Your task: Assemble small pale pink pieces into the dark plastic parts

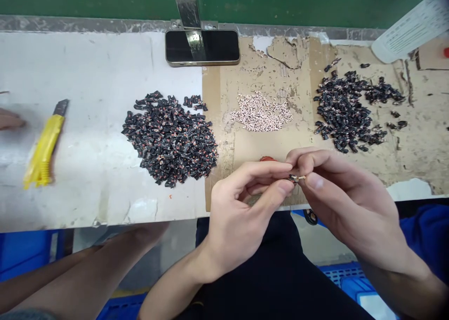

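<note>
My left hand [238, 212] pinches a small black part [293, 179] between thumb and fingers, just above the table's front edge. Meeting it from the other side, my right hand [351, 207] has thumb and forefinger closed on a tiny light-coloured piece [300, 177] that touches the black part. Behind my hands lies a pile of tiny pinkish pieces with dark marks [261, 114]. A wide heap of small black parts with coppery bits [171, 142] is to the left. Another heap of black parts [345, 109] is to the right. A red round object [267, 158] is partly hidden behind my left hand.
A phone [202, 47] lies at the back beneath a metal bracket [187, 4]. A yellow utility knife [45, 149] with its blade out rests on the left. Another person's fingers [10, 120] show at the left edge. A translucent container [410, 27] stands back right.
</note>
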Demonstrator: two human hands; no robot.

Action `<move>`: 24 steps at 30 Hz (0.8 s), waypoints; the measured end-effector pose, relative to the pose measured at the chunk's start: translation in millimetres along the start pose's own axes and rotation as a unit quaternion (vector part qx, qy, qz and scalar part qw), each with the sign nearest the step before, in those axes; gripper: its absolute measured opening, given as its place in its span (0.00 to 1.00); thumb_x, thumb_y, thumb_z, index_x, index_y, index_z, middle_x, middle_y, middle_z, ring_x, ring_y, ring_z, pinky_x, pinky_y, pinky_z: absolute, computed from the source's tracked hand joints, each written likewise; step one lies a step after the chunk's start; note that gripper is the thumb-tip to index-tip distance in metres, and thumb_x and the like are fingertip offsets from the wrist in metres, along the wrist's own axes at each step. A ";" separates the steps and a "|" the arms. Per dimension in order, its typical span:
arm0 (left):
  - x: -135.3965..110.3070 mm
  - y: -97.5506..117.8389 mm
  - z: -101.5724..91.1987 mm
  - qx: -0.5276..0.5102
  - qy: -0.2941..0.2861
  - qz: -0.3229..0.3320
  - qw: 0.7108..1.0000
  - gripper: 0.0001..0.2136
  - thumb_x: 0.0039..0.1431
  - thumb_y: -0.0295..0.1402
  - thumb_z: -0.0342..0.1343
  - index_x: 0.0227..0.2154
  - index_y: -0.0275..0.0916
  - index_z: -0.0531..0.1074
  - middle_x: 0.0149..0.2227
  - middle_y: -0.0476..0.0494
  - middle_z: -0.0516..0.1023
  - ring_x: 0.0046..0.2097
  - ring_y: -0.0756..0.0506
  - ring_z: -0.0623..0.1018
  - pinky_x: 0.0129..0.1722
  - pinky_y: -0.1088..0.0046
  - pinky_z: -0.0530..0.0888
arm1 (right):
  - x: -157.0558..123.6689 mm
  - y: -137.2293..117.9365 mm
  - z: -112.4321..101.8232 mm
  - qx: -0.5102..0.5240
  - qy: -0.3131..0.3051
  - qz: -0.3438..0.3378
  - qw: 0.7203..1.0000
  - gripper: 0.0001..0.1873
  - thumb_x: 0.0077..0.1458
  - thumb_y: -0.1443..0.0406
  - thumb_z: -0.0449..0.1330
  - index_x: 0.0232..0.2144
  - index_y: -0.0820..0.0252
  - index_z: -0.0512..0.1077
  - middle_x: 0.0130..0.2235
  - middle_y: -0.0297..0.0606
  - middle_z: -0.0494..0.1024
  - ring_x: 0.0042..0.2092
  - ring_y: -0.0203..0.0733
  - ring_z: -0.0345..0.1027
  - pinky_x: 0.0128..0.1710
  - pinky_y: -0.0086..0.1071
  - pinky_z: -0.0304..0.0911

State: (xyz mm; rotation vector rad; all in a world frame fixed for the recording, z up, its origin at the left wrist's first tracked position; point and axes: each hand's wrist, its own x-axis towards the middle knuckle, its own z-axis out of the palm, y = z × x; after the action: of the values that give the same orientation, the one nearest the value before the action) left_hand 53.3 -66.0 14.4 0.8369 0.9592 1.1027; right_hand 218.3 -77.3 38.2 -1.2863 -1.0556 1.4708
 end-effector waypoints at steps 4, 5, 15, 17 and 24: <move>0.1 -0.1 -0.5 0.017 0.002 0.015 1.000 0.09 0.62 0.23 0.68 0.41 0.44 0.83 0.41 0.53 0.89 0.41 0.52 0.88 0.43 0.85 0.84 | 1.5 -1.9 1.9 -0.009 -0.001 -0.006 1.000 0.05 0.69 0.64 0.63 0.40 0.50 0.79 0.46 0.33 0.77 0.49 0.30 0.75 0.49 0.16 0.72; 0.3 0.1 -0.8 0.026 0.001 0.022 0.999 0.09 0.62 0.23 0.68 0.41 0.43 0.83 0.41 0.52 0.89 0.42 0.52 0.88 0.43 0.85 0.84 | 1.9 -2.7 2.5 -0.013 0.002 -0.009 1.000 0.05 0.69 0.64 0.63 0.39 0.50 0.79 0.46 0.33 0.77 0.49 0.30 0.75 0.48 0.15 0.71; 1.3 7.6 -5.9 0.152 -0.009 0.145 0.978 0.10 0.65 0.22 0.66 0.43 0.44 0.83 0.42 0.51 0.88 0.40 0.51 0.87 0.44 0.81 0.85 | 8.3 0.1 -2.1 0.002 -0.013 -0.022 1.000 0.02 0.65 0.65 0.67 0.38 0.52 0.80 0.43 0.35 0.81 0.47 0.35 0.78 0.48 0.25 0.76; 1.1 9.2 -5.5 0.143 -0.006 0.126 0.982 0.08 0.65 0.24 0.66 0.43 0.44 0.83 0.42 0.51 0.88 0.40 0.50 0.88 0.43 0.80 0.85 | 10.4 2.5 -2.2 0.013 -0.017 -0.026 0.999 0.03 0.65 0.66 0.68 0.39 0.51 0.81 0.44 0.35 0.82 0.45 0.36 0.79 0.47 0.27 0.78; -0.6 15.6 0.8 -0.028 0.015 0.010 0.999 0.08 0.65 0.26 0.67 0.45 0.45 0.79 0.37 0.53 0.88 0.32 0.52 0.87 0.36 0.83 0.85 | 14.4 6.1 12.6 -0.015 0.071 -0.110 0.991 0.05 0.59 0.66 0.72 0.37 0.48 0.84 0.39 0.34 0.87 0.33 0.39 0.82 0.30 0.30 0.81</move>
State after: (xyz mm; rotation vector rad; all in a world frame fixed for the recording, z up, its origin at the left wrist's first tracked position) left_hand 48.7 -62.8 29.1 0.7882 0.9427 1.1558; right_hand 204.3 -65.4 30.2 -1.2339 -1.0904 1.1851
